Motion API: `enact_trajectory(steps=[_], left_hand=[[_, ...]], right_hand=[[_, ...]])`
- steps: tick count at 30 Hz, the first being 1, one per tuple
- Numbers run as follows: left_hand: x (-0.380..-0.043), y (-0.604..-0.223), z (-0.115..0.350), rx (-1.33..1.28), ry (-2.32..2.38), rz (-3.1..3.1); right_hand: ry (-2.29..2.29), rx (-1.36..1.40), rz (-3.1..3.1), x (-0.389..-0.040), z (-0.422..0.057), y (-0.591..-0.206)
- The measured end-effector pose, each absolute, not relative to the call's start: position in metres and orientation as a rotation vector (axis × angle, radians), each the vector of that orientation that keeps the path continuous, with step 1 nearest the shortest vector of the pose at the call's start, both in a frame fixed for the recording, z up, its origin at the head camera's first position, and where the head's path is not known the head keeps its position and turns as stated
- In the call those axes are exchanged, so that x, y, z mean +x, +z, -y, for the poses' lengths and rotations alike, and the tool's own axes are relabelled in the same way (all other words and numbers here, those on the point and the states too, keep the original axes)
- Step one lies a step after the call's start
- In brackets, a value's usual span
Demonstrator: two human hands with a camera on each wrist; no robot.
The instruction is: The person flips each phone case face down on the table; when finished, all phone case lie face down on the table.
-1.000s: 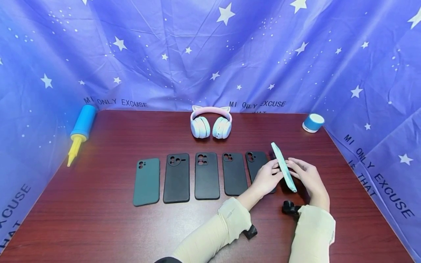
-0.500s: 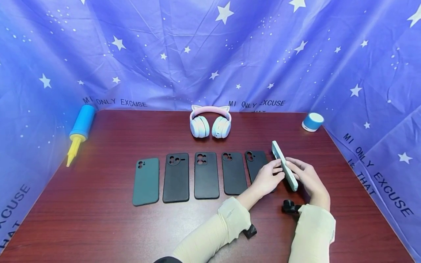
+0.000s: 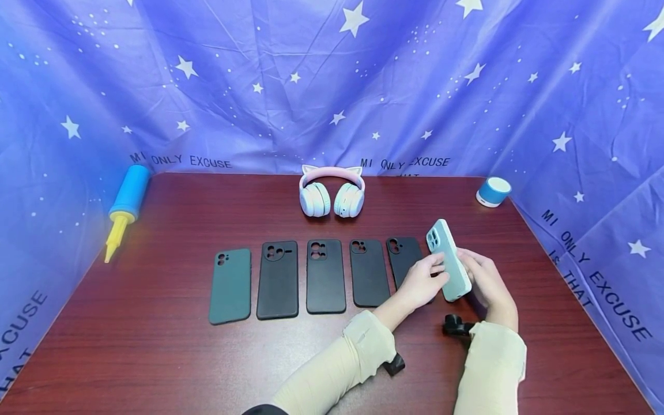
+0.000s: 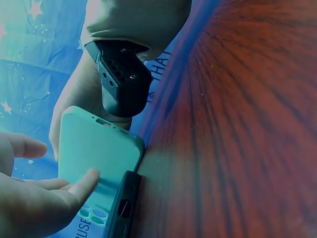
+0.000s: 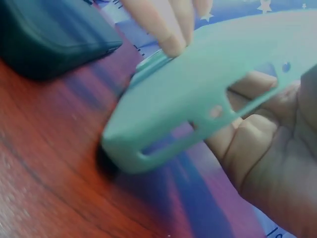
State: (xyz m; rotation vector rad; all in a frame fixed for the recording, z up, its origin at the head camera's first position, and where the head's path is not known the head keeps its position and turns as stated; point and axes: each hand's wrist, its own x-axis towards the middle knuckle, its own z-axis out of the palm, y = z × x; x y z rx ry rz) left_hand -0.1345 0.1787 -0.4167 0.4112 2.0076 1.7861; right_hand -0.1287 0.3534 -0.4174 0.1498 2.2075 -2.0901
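A mint-green phone case point(image 3: 450, 268) stands tilted on its long edge at the right end of a row of phone cases, its back turned to the left. My right hand point(image 3: 485, 276) holds it from the right side, with the fingers partly hidden behind it. On the other side my left hand point(image 3: 422, 282) has its loosely extended fingers against the case's back. Camera holes and the port cut-outs show in the mint case point(image 5: 198, 99) in the right wrist view. Beneath my left hand lies a black phone case point(image 3: 403, 256), partly covered.
To the left lie more black phone cases point(image 3: 325, 282) and a dark green case point(image 3: 230, 288). Cat-ear headphones point(image 3: 332, 196) stand at the back. A blue-and-white round speaker point(image 3: 493, 192) is at the back right, a blue-and-yellow hand pump point(image 3: 127, 202) at the left edge.
The mint case has turned from nearly edge-on so that its back and camera holes face left into view. The right hand has shifted slightly with it; the left hand has barely moved.
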Motion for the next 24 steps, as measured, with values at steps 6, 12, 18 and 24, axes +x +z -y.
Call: enact_trajectory(steps=[6, 12, 18, 24], left_hand=[[-0.135, -0.416, -0.178, 0.373, 1.691, -2.056], [-0.137, -0.414, -0.179, 0.326, 1.614, -2.132], [-0.136, -0.413, -0.180, 0.309, 1.571, -2.169], [-0.135, -0.412, -0.180, 0.335, 1.543, -2.202]], right_hand=[[-2.246, 0.116, -2.112, -0.127, -0.354, -0.420], [-2.355, 0.114, -2.042, -0.128, -0.358, -0.423], [-2.402, 0.272, -2.090, -0.127, -0.362, -0.423], [-2.359, 0.418, -2.194, -0.127, -0.366, -0.425]])
